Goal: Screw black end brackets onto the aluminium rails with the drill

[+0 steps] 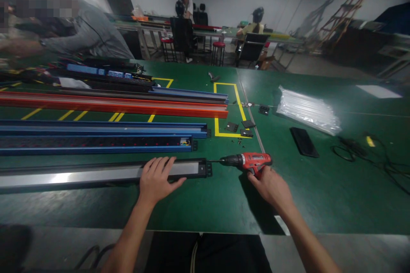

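Observation:
My right hand [272, 185] is wrapped around the grip of a red and black cordless drill [256, 161]. The drill lies level, pointing left, and its long thin bit [214, 161] reaches the black end cap [209, 168] of a long black rail [96, 174]. Whether the bit sits in a screw is too small to see. Across that rail, near its capped end, my left hand [158, 181] is laid with fingers over the far edge and thumb along the near side, holding it. A pale strip shows inside the rail.
Blue rails [102, 128] and an orange rail [128, 106] lie beyond. Small black end caps [232, 126] and screws sit past the drill. Right are a black phone [304, 142], bagged clear tubes [307, 111] and cables [384, 158]. A co-worker [92, 30] is at the far left.

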A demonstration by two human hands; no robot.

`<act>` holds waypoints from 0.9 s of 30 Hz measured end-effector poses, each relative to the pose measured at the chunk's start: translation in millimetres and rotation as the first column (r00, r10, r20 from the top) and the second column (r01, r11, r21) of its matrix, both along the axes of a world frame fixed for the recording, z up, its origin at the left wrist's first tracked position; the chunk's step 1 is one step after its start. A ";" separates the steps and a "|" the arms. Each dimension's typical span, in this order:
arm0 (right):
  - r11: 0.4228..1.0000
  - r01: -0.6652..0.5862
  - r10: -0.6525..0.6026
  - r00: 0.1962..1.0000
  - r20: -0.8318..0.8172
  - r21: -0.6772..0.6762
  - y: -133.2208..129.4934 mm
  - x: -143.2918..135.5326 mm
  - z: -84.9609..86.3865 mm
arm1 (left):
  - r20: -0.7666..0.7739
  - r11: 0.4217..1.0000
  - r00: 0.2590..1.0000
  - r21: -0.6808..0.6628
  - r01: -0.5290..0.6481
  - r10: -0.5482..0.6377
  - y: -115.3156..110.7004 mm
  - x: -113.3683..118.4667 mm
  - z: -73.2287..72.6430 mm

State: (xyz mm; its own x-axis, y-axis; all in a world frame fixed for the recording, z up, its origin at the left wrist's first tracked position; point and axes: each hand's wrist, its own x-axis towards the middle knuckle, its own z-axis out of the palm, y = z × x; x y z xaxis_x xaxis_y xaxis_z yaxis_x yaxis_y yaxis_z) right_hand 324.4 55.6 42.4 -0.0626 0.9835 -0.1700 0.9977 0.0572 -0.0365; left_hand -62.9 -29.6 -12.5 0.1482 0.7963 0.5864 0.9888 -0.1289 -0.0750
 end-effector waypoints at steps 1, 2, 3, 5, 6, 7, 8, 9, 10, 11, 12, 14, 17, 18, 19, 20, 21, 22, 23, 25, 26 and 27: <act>1.000 -0.006 0.006 1.000 0.003 0.006 -0.2 0.1 -0.3 | -0.002 1.000 1.000 0.005 0.003 -0.003 0.0 0.1 0.4; 1.000 -0.008 0.008 1.000 0.005 0.012 -0.4 0.3 -0.7 | -0.004 1.000 1.000 0.007 0.007 -0.007 0.0 0.2 0.9; 1.000 -0.005 0.005 1.000 0.005 0.016 -0.5 0.6 -1.1 | -0.004 1.000 1.000 0.009 0.011 -0.011 -0.1 0.2 1.2; 1.000 -0.002 0.002 1.000 -0.002 0.022 -0.5 1.3 -2.2 | -0.003 1.000 1.000 0.010 0.017 -0.017 -0.2 0.1 1.5; 1.000 0.001 -0.001 1.000 -0.010 0.024 -0.4 1.6 -2.7 | -0.003 1.000 1.000 0.009 0.018 -0.018 -0.3 0.0 1.4; 1.000 0.004 -0.003 1.000 -0.018 0.024 -0.3 1.9 -3.1 | -0.004 1.000 1.000 0.008 0.016 -0.016 -0.3 -0.2 1.1; 1.000 0.005 -0.004 1.000 -0.025 0.024 -0.1 2.0 -3.4 | -0.006 1.000 1.000 0.006 0.015 -0.015 -0.2 -0.4 0.8; 1.000 0.005 -0.005 1.000 -0.029 0.023 0.2 2.1 -3.4 | -0.008 1.000 1.000 0.004 0.013 -0.013 -0.2 -0.6 0.3; 1.000 0.007 -0.006 1.000 -0.029 0.022 0.4 2.0 -3.2 | -0.010 1.000 1.000 0.003 0.010 -0.010 -0.1 -0.7 -0.1; 1.000 0.010 -0.009 1.000 -0.025 0.020 0.6 1.8 -2.7 | -0.010 1.000 1.000 0.002 0.006 -0.006 0.0 -0.8 -0.6; 1.000 0.014 -0.014 1.000 -0.020 0.016 0.7 1.5 -2.0 | -0.009 1.000 1.000 0.001 0.002 -0.002 0.1 -0.9 -0.9; 1.000 0.021 -0.021 1.000 -0.012 0.004 0.7 0.7 -0.3 | -0.002 1.000 1.000 -0.003 -0.004 0.004 0.1 -0.9 -1.4; 1.000 0.016 -0.016 1.000 -0.009 0.002 0.4 -0.1 1.6 | 0.023 1.000 1.000 -0.018 0.000 0.000 -0.3 -0.8 -1.7; 1.000 0.013 -0.013 1.000 -0.009 0.004 0.2 -0.2 1.9 | 0.031 1.000 1.000 -0.023 0.003 -0.002 -0.4 -0.8 -1.8; 1.000 0.011 -0.011 1.000 -0.007 0.006 0.0 -0.2 2.0 | 0.037 1.000 0.999 -0.025 0.005 -0.004 -0.5 -0.8 -1.8; 1.000 0.011 -0.011 1.000 -0.006 0.005 -0.2 -0.3 2.0 | 0.039 1.000 0.999 -0.026 0.005 -0.004 -0.7 -0.8 -1.8; 1.000 0.013 -0.013 1.000 -0.003 0.002 -0.4 -0.4 2.0 | 0.037 1.000 0.999 -0.026 0.004 -0.003 -0.8 -0.9 -1.7; 1.000 0.017 -0.017 1.000 0.002 -0.002 -0.5 -0.5 2.0 | 0.033 1.000 0.999 -0.026 0.002 -0.001 -0.8 -0.8 -1.5; 1.000 0.019 -0.019 1.000 0.007 -0.006 -0.6 -0.6 2.0 | 0.029 1.000 1.000 -0.026 0.002 -0.001 -0.9 -0.7 -1.3; 1.000 0.019 -0.019 1.000 0.015 -0.016 -0.4 -0.7 2.2 | 0.022 1.000 1.000 -0.024 0.001 -0.001 -1.0 -0.3 -0.6; 1.000 0.020 -0.019 1.000 0.017 -0.022 -0.1 -0.7 2.2 | 0.022 1.000 1.000 -0.023 0.000 0.000 -1.0 0.0 -0.2; 0.999 0.019 -0.018 1.000 0.018 -0.027 0.3 -0.5 2.2 | 0.024 1.000 1.000 -0.021 -0.001 0.002 -0.9 0.3 0.1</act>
